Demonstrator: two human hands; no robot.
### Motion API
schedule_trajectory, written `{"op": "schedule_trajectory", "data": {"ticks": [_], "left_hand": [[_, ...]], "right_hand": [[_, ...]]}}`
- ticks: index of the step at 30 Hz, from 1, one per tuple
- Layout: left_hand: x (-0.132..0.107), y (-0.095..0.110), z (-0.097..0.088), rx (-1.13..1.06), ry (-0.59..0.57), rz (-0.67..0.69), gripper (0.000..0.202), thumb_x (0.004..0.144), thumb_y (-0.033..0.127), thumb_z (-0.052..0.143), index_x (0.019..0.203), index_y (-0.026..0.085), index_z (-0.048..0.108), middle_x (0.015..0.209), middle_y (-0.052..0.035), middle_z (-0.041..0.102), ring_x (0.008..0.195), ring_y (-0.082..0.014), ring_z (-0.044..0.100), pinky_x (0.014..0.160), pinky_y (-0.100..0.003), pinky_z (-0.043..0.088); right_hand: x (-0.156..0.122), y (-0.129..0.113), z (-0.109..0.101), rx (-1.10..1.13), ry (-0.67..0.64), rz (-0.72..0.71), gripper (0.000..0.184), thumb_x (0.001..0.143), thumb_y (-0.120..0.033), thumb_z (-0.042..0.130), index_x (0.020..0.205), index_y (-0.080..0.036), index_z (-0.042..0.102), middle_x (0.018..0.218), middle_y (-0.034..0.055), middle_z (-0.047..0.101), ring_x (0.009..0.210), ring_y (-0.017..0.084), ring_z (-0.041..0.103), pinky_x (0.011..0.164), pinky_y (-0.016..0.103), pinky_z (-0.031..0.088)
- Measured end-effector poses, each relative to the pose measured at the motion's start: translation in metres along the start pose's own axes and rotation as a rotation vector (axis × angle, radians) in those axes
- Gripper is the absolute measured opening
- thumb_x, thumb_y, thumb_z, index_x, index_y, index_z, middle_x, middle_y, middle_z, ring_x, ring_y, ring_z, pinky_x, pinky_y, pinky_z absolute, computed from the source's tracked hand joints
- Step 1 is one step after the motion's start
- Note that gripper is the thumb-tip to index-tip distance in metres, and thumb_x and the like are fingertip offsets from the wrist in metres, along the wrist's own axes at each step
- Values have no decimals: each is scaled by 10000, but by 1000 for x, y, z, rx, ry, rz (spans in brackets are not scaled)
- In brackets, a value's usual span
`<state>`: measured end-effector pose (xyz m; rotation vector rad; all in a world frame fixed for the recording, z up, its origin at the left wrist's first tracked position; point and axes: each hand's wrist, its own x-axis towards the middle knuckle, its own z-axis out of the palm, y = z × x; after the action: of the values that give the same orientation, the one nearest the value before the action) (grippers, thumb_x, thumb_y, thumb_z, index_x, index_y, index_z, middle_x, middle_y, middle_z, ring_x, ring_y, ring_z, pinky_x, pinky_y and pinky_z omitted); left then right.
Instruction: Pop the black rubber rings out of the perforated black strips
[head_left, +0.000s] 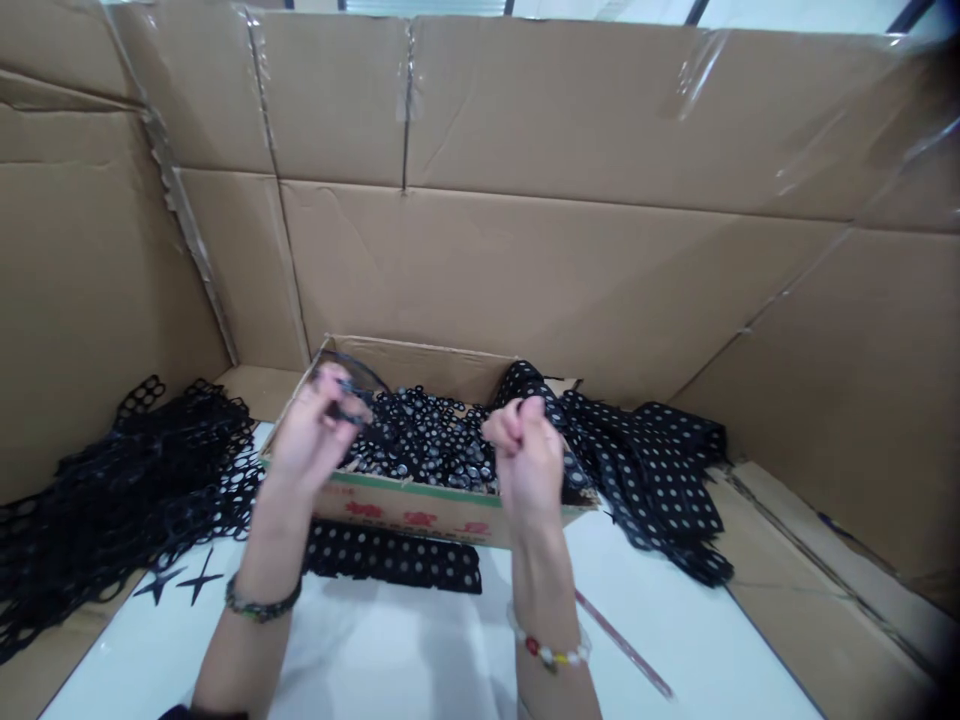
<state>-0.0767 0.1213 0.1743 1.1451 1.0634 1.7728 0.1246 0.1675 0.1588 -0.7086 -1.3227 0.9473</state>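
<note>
My left hand (319, 425) is raised over the left end of an open cardboard box (405, 497). Its fingers pinch small dark pieces, blurred. Over the box's right side, my right hand (531, 450) is closed, the thumb pressed against curled fingers; anything inside it is hidden. Many small black discs with shiny grey centres (431, 435) fill the box. Black sheet material with rows of light dots (645, 465) drapes over the box's right end and onto the table. In front of the box lies a flat dotted black strip (394, 555).
A heap of black perforated netting (142, 490) lies to the left. Two black star-shaped scraps (199, 577) are near it on the white table (390, 650). A thin reddish stick (626, 645) lies at right. Tall cardboard walls (525, 270) surround the table's back and sides.
</note>
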Motion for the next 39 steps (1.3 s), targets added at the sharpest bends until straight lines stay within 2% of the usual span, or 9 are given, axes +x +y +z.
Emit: {"op": "schedule_trajectory", "data": {"ticks": [3, 6, 9, 13, 17, 21, 23, 28, 39], "left_hand": [[11, 19, -64, 91, 422, 120, 133, 868, 308, 434, 841, 184, 472, 773, 53, 563, 608, -32, 495, 634, -197, 448], [11, 27, -133, 659, 875, 41, 362, 929, 339, 140, 1166, 191, 369, 1197, -27, 547, 972, -135, 573, 789, -335, 482], [-2, 30, -177, 861, 954, -230, 647, 817, 500, 421, 1236, 22, 300, 1369, -237, 312, 1234, -384, 318, 945, -600, 293], [-24, 51, -165, 1354, 581, -560, 826, 771, 577, 425, 1258, -75, 282, 1386, -345, 109, 1251, -488, 143, 938, -615, 262], [-45, 66, -87, 1673, 378, -12, 520, 850, 478, 356, 1173, 92, 487, 1160, -187, 552, 1081, -353, 498, 872, -488, 409], [-80, 4, -24, 1426, -652, 297, 274, 834, 367, 479, 1020, 201, 595, 946, -69, 656, 873, -203, 597, 817, -330, 445], [-98, -49, -18, 1384, -923, 279, 306, 784, 369, 559, 1018, 174, 593, 907, -81, 667, 803, -221, 611, 740, -337, 473], [-109, -127, -45, 1432, -769, 248, 369, 822, 263, 523, 1179, 175, 514, 1141, -89, 595, 1050, -256, 515, 884, -412, 426], [-98, -97, -31, 1427, -681, 205, 272, 895, 191, 326, 872, 140, 592, 798, -78, 658, 748, -218, 609, 664, -322, 451]], "right_hand": [[8, 3, -29, -411, -50, -33, 430, 878, -485, 324, 580, -188, 416, 545, -28, 351, 519, 106, 353, 525, 241, 290], [8, 13, -45, -832, -333, 58, 345, 829, -474, 439, 841, -182, 622, 724, 39, 559, 750, 177, 492, 691, 293, 367], [3, 21, -42, -1032, -420, 104, 469, 772, -485, 522, 1127, -181, 556, 1011, 99, 572, 986, 263, 467, 833, 386, 357], [-3, 16, -31, -1015, -430, 81, 476, 831, -503, 425, 1193, -203, 498, 1163, 91, 514, 1107, 260, 413, 929, 416, 317], [-5, 5, -29, -852, -503, 52, 398, 862, -471, 393, 1137, -214, 522, 1182, 56, 519, 1115, 205, 436, 963, 365, 319], [-4, -3, -37, -877, -416, 18, 330, 872, -424, 399, 1054, -205, 566, 1102, 50, 573, 1046, 194, 488, 925, 349, 351], [-3, -7, -43, -891, -327, 2, 311, 869, -414, 411, 1020, -201, 580, 1053, 48, 595, 993, 188, 514, 886, 335, 375], [-2, -18, -58, -858, -203, 7, 289, 864, -412, 425, 959, -204, 601, 996, 36, 622, 917, 181, 551, 799, 306, 410], [-5, -31, -64, -876, -157, 6, 350, 868, -467, 388, 911, -207, 619, 856, 33, 647, 738, 175, 571, 632, 277, 399]]}}
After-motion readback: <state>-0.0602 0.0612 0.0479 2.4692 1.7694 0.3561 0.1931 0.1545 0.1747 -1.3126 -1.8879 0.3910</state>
